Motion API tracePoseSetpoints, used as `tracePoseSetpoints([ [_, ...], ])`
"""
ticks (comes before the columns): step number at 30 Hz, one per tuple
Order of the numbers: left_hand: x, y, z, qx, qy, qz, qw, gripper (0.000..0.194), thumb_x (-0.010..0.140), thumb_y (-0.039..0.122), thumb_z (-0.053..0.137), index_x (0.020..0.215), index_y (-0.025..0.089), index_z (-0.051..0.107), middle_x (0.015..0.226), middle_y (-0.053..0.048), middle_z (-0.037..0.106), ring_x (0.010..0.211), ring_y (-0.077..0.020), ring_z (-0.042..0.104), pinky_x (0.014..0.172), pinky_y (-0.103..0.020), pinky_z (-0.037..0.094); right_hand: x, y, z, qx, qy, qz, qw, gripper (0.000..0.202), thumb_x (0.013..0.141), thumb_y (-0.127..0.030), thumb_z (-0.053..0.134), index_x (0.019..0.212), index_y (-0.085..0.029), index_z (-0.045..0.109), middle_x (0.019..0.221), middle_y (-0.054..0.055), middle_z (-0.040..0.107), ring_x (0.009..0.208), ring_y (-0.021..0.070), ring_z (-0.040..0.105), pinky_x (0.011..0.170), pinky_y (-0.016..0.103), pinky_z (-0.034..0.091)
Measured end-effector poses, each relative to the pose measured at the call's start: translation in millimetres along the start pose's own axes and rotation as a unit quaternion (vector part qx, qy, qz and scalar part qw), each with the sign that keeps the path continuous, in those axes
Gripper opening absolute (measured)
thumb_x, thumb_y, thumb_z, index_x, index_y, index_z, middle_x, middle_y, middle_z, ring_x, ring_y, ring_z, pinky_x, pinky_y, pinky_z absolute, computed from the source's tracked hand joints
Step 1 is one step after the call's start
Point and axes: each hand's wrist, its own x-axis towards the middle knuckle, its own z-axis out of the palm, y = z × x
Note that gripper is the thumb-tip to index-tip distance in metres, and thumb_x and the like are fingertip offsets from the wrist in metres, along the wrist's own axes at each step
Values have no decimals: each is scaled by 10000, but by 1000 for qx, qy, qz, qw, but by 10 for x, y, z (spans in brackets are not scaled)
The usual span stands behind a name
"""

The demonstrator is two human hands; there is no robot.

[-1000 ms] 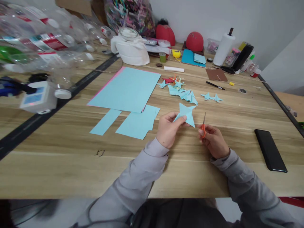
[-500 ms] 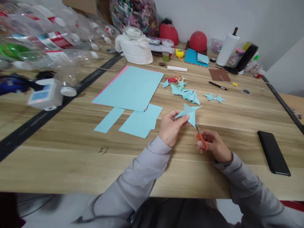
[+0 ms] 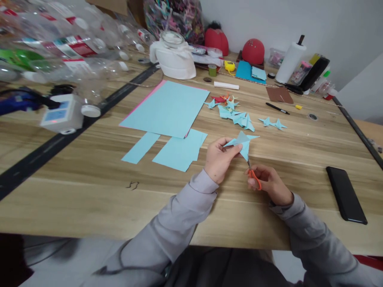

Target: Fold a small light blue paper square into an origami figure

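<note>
My left hand [image 3: 220, 158] pinches a light-blue folded paper crane [image 3: 243, 139] above the table. In my right hand [image 3: 267, 181] is a pair of small scissors with orange handles [image 3: 255, 180]; their blades point up at the crane's lower tip and appear to meet it. Whether the blades are parted there is too small to tell. Beyond my hands lie several finished blue cranes [image 3: 239, 118], with red and yellow ones [image 3: 223, 99] behind. Two more blue cranes [image 3: 273, 124] sit to the right.
Blue paper sheets [image 3: 169, 107] and cut pieces [image 3: 179, 150] lie at the left. A black phone [image 3: 346, 194] is on the right, a black pen [image 3: 277, 108] farther back. Plastic bottles [image 3: 68, 44] crowd the far left; a white paper roll [image 3: 290, 61] stands at the back.
The crane in my left hand has shifted slightly right and tilted, and its lower tip is now at the scissor blades. The whole view has moved a little.
</note>
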Motion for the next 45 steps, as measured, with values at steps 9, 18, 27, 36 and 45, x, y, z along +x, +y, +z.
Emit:
tracePoseSetpoints([
  [9, -14, -9, 5, -17, 4, -9, 1000, 315, 472, 257, 857, 654, 148, 625, 617, 26, 652, 582, -107, 594, 570, -231, 473, 6, 11, -2, 2, -3, 1, 1000, 379, 652, -462, 787, 815, -166, 616, 579, -29, 576, 496, 78, 433, 485, 233, 308],
  [18, -16, -17, 9, -15, 7, -11, 1000, 319, 474, 265, 855, 663, 148, 626, 627, 19, 658, 581, -110, 591, 572, -241, 473, 9, -20, 20, 9, -3, -3, 1000, 374, 646, -457, 791, 813, -167, 626, 586, -20, 596, 496, 75, 437, 482, 228, 326],
  [27, -18, 1, 12, -7, 11, -13, 1000, 310, 487, 289, 843, 655, 152, 622, 627, 14, 661, 608, -131, 614, 594, -261, 493, 6, -10, 13, 9, 3, -2, 1000, 372, 648, -464, 785, 807, -169, 623, 572, -23, 593, 478, 75, 436, 469, 230, 340],
  [36, -12, -14, 5, -9, 13, -12, 1000, 280, 504, 254, 833, 645, 146, 617, 626, 23, 648, 591, -108, 595, 602, -248, 495, 3, -10, 15, 4, 5, 4, 1000, 371, 644, -456, 791, 809, -169, 623, 567, -30, 570, 484, 73, 421, 481, 228, 331],
  [45, -14, -9, 1, 8, 17, -9, 1000, 260, 525, 266, 814, 632, 149, 608, 628, 20, 635, 598, -113, 587, 611, -261, 494, 11, -5, 17, 5, 8, 6, 1000, 367, 641, -460, 788, 793, -167, 628, 539, -38, 548, 468, 71, 411, 463, 227, 313],
])
